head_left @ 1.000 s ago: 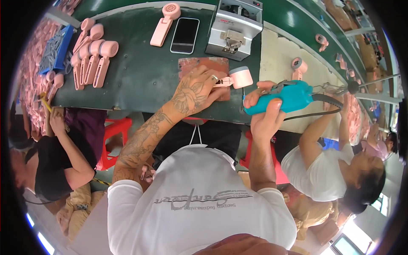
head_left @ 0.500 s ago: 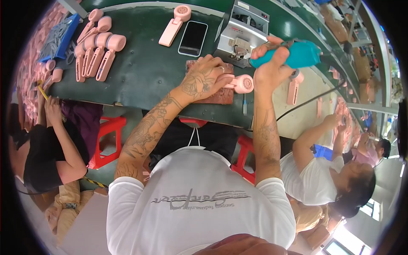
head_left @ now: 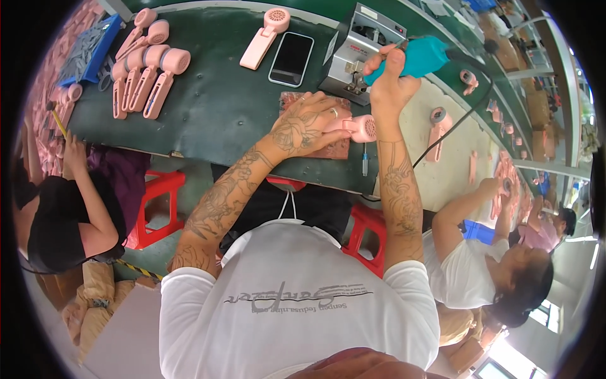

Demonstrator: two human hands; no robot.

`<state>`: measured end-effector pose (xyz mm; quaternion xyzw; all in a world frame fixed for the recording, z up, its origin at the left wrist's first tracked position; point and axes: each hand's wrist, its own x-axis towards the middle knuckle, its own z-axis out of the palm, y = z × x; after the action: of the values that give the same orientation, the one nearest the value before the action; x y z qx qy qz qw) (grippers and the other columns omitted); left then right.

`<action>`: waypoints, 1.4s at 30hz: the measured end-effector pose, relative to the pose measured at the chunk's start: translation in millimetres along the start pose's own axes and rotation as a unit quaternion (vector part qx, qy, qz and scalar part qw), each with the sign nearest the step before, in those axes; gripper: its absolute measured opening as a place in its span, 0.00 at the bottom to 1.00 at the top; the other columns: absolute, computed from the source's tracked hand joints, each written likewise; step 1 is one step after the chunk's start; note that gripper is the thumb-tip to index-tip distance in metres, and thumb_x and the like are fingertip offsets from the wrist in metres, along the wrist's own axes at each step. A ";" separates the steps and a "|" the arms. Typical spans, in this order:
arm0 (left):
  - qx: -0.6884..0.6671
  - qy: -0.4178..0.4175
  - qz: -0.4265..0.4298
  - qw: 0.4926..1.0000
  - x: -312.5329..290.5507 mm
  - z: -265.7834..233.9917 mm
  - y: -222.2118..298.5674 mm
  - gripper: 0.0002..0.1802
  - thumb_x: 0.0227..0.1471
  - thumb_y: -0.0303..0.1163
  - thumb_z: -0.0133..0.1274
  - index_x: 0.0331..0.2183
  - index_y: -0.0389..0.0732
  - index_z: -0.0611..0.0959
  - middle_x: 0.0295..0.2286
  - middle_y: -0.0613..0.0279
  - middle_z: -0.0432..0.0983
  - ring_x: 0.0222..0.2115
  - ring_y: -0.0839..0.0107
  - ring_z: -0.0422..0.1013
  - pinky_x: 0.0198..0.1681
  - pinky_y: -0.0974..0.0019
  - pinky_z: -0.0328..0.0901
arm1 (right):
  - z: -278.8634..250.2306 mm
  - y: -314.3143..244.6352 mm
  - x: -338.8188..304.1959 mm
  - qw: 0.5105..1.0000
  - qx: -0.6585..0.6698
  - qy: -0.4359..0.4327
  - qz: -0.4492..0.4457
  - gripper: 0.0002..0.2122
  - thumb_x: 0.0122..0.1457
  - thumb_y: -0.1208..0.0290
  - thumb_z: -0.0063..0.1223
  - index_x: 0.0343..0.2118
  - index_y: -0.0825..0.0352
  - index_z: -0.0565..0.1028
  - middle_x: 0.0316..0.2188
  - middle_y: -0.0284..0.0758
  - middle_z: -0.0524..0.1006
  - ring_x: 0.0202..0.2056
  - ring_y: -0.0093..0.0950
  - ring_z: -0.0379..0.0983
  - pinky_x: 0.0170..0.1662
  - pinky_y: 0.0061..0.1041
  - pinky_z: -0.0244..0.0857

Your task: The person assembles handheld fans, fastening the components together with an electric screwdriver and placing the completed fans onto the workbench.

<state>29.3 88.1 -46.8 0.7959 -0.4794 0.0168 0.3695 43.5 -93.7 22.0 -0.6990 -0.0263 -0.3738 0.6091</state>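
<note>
My left hand [head_left: 308,124] is closed over a pink handheld fan [head_left: 362,128], pressing it on a reddish-brown block [head_left: 334,150]. The round grille head sticks out to the right of my fingers, while the handle is mostly hidden under them. A teal electric screwdriver [head_left: 413,61] is gripped in my right hand [head_left: 392,79], tilted with its nose down to the left. That nose is at the front of a grey metal screw feeder [head_left: 351,58]; my fingers partly hide the tip. Below the fan head lies a small screwdriver [head_left: 365,163].
A phone [head_left: 291,59] and another pink fan [head_left: 266,38] lie beyond the block. Several fans [head_left: 146,77] are grouped at left, near a blue bin [head_left: 90,50] of grey parts. The driver's black cable [head_left: 456,124] runs down at right. Co-workers sit on both sides.
My right hand has moved the electric screwdriver slightly away and to the left, its rear end tilting up, toward the screw feeder's front. My left hand stays on the fan, its fingers shifted a little.
</note>
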 end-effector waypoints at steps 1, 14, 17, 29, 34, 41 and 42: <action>-0.007 -0.001 -0.006 1.000 -0.4 -1.4 -0.5 0.25 0.57 0.53 0.57 0.49 0.46 0.83 0.52 0.61 0.76 0.54 0.56 0.68 0.62 0.46 0.60 | 1.6 -2.3 -3.2 1.000 -0.002 0.000 0.002 0.21 0.70 0.51 0.52 0.36 0.71 0.72 0.20 0.34 0.72 0.22 0.26 0.72 0.25 0.25 0.66; -0.003 0.033 0.013 0.999 0.6 -3.0 1.1 0.23 0.58 0.50 0.58 0.48 0.44 0.84 0.46 0.59 0.78 0.49 0.57 0.70 0.57 0.53 0.63 | 9.4 -5.9 7.5 0.998 0.043 0.026 -0.026 0.18 0.70 0.57 0.54 0.35 0.71 0.75 0.19 0.30 0.74 0.21 0.20 0.70 0.27 0.20 0.62; 0.004 0.023 0.009 1.000 1.7 -5.8 8.0 0.23 0.58 0.49 0.59 0.48 0.44 0.85 0.47 0.59 0.78 0.49 0.57 0.70 0.57 0.53 0.63 | 2.3 0.8 1.4 0.999 -0.004 -0.004 -0.050 0.22 0.71 0.51 0.50 0.35 0.71 0.72 0.21 0.34 0.74 0.22 0.25 0.72 0.24 0.24 0.65; -0.003 -0.017 -0.019 1.000 3.0 -5.9 6.2 0.27 0.58 0.53 0.57 0.51 0.44 0.83 0.51 0.59 0.77 0.54 0.55 0.68 0.62 0.48 0.60 | -15.2 -43.8 -36.6 0.993 0.054 0.028 0.102 0.17 0.70 0.58 0.54 0.39 0.72 0.76 0.20 0.32 0.74 0.21 0.21 0.71 0.24 0.21 0.63; -0.016 -0.007 -0.017 1.000 0.9 -4.5 0.3 0.26 0.58 0.52 0.57 0.51 0.45 0.83 0.53 0.60 0.76 0.55 0.57 0.68 0.62 0.48 0.60 | -14.7 -37.6 -40.4 0.993 0.071 -0.002 0.094 0.18 0.69 0.58 0.55 0.40 0.73 0.75 0.21 0.32 0.75 0.22 0.22 0.72 0.25 0.21 0.64; -0.005 -0.025 -0.023 0.999 2.5 -8.0 5.2 0.25 0.57 0.51 0.58 0.50 0.46 0.83 0.52 0.60 0.76 0.54 0.58 0.69 0.61 0.49 0.61 | -15.5 -26.2 -48.4 0.989 0.105 -0.001 0.100 0.17 0.69 0.59 0.56 0.38 0.73 0.74 0.22 0.32 0.74 0.23 0.22 0.72 0.26 0.22 0.66; -0.007 -0.025 -0.022 0.999 3.7 -8.1 6.0 0.24 0.57 0.50 0.58 0.50 0.45 0.83 0.52 0.60 0.76 0.54 0.57 0.69 0.60 0.49 0.61 | -16.3 -24.5 -48.7 0.989 0.117 0.003 0.092 0.17 0.69 0.59 0.56 0.37 0.73 0.74 0.22 0.33 0.74 0.23 0.22 0.72 0.27 0.22 0.66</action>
<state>29.3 88.6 -36.1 0.8036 -0.4712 -0.0147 0.3634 -11.6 -81.2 15.0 -0.6211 -0.0039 -0.3130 0.7185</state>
